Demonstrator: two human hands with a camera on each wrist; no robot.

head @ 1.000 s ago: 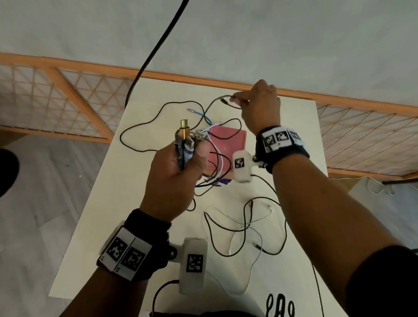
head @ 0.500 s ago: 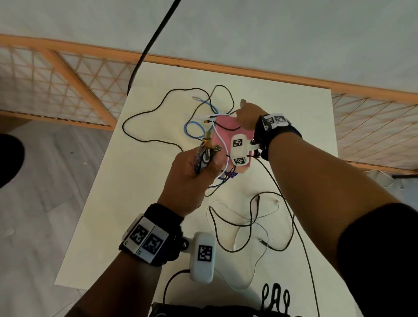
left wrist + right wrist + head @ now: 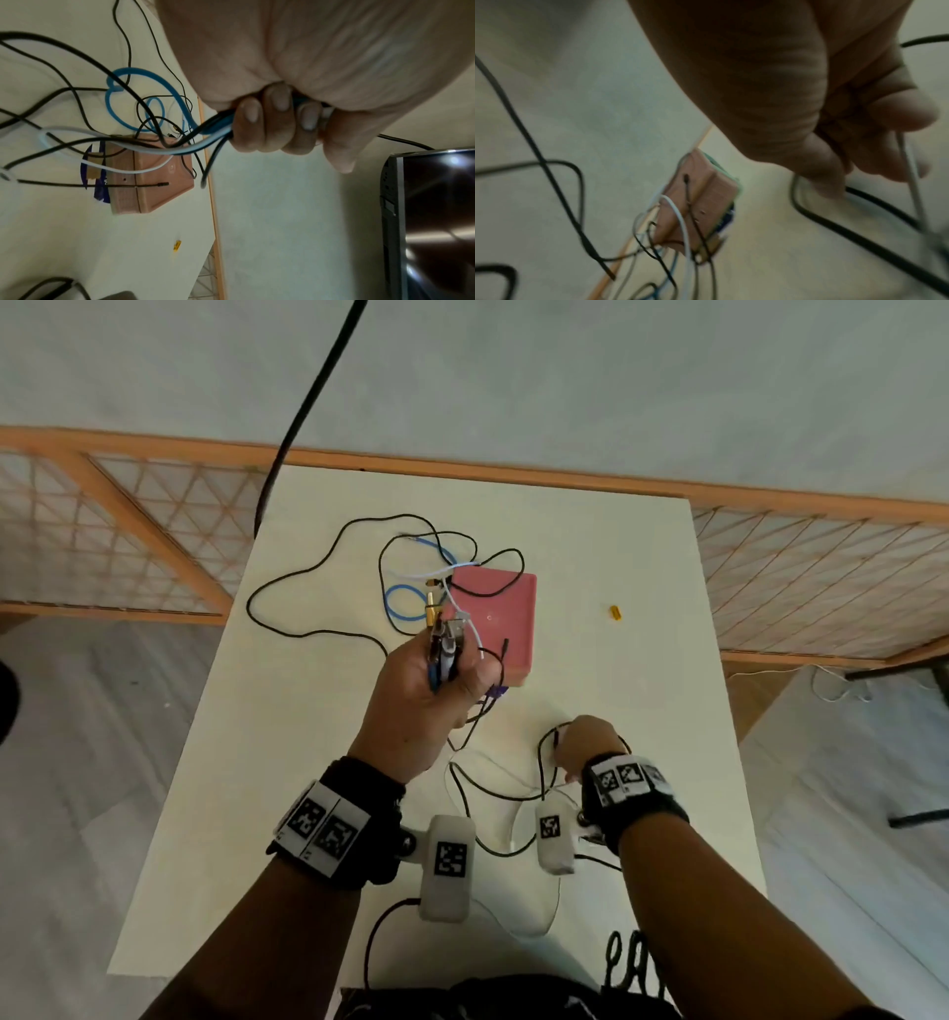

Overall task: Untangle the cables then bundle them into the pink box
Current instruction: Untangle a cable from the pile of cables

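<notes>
A closed pink box sits mid-table with black and white cables draped over it. My left hand, raised in front of the box, grips a bundle of cable ends: blue, white and black cords with metal plugs sticking up. Blue cable loops lie left of the box. My right hand is low at the near right of the table, fingers curled and pinching a thin white cable among black cable loops.
The white table has a small yellow piece right of the box. A wooden lattice rail runs behind it. A thick black cord hangs from above at the back left. A dark screen stands by the wall.
My right hand left the far side of the box and came back to the near right of the table, onto the loose loops. The left hand kept its bundle, staying near the box.
</notes>
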